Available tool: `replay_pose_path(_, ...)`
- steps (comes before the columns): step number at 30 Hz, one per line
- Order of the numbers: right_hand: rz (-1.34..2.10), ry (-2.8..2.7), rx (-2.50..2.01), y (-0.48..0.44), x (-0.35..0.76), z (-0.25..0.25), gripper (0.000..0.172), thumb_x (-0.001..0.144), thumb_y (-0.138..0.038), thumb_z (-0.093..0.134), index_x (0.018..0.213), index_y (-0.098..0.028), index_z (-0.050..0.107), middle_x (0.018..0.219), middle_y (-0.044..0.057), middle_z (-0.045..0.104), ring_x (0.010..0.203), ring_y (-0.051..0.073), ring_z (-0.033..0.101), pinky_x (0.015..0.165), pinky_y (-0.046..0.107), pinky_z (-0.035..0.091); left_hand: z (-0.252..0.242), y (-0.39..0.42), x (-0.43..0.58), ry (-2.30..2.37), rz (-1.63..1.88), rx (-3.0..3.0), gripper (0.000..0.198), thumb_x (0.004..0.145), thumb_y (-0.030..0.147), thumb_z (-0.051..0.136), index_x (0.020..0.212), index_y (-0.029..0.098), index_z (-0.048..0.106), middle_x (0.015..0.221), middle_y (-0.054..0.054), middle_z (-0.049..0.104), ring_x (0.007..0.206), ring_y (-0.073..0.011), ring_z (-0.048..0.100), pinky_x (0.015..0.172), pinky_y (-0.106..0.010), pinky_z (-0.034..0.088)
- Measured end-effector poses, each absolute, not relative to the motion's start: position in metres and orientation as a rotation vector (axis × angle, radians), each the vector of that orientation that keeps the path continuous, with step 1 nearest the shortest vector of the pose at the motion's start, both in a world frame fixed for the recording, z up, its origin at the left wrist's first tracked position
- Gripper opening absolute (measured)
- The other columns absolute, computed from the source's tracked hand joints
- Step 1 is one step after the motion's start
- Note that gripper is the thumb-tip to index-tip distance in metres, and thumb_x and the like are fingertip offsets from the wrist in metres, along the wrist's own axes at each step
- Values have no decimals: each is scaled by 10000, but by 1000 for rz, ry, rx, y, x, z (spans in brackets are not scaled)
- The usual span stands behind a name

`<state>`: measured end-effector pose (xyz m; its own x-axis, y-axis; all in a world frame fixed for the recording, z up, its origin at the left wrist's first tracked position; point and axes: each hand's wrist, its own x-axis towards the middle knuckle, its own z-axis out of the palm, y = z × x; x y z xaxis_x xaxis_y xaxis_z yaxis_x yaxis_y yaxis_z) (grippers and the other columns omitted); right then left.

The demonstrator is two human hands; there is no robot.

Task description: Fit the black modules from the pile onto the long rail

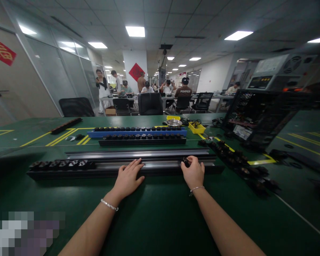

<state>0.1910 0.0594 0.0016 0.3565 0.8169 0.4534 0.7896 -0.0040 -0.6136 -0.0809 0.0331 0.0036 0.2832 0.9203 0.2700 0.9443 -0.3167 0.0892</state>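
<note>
A long black channel rail (160, 171) with a shiny metal inside lies crosswise in front of me. Several black parts with metallic tops (61, 165) sit in a row at its left end. My left hand (129, 177) rests flat over the rail's middle, fingers stretched out and holding nothing. Toward the right end, my right hand (193, 172) pinches a small black part (186, 162) at the channel; its exact kind is partly hidden by the fingers. Just behind lies a second rail (138, 154), its metal channel showing.
Farther back stand a blue rail (136, 134) and a black rail (141, 142), both lined with black parts. A yellow bin (196, 127) and a metal dish (174, 122) are beyond. Loose black parts (237, 158) and an open computer case (253, 117) occupy the right. People sit in the background.
</note>
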Motion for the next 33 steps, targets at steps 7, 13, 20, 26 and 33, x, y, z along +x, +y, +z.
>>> replay_pose_path(7, 6, -1406, -1723, 62, 199, -1, 239, 732, -293, 506, 944, -184, 495, 917, 88, 657, 907, 213, 574, 944, 403, 309, 6, 33, -79, -1816, -397, -2467, 451, 816, 375, 457, 1260, 298, 474, 1450, -40, 365, 1331, -244, 318, 987, -477, 306)
replay_pose_path(13, 31, -1380, -1704, 61, 201, -2, 241, 737, -295, 507, 948, -180, 500, 932, 101, 640, 926, 225, 556, 876, 372, 373, 7, 34, -80, -1837, -391, -2485, 440, 821, 396, 454, 1251, 305, 480, 1462, -34, 342, 1340, -244, 301, 1005, -508, 287)
replay_pose_path(20, 56, -1375, -1704, 61, 201, -2, 249, 744, -293, 505, 962, -174, 501, 946, 107, 633, 950, 232, 548, 874, 379, 384, 8, 34, -80, -1848, -377, -2488, 437, 822, 425, 453, 1241, 305, 485, 1463, -27, 337, 1342, -246, 297, 1004, -515, 294)
replay_pose_path(26, 59, -1387, -1697, 61, 201, -2, 263, 740, -281, 513, 975, -163, 503, 954, 115, 631, 948, 232, 546, 892, 377, 379, 10, 34, -80, -1851, -390, -2505, 428, 819, 428, 452, 1225, 300, 497, 1467, -15, 329, 1347, -237, 286, 1000, -518, 299)
replay_pose_path(33, 34, -1385, -1640, 65, 204, -8, 259, 727, -281, 515, 958, -163, 507, 925, 115, 629, 919, 234, 545, 898, 397, 378, 10, 34, -80, -1883, -385, -2517, 427, 812, 439, 455, 1215, 307, 504, 1474, -2, 313, 1351, -238, 278, 1008, -525, 286)
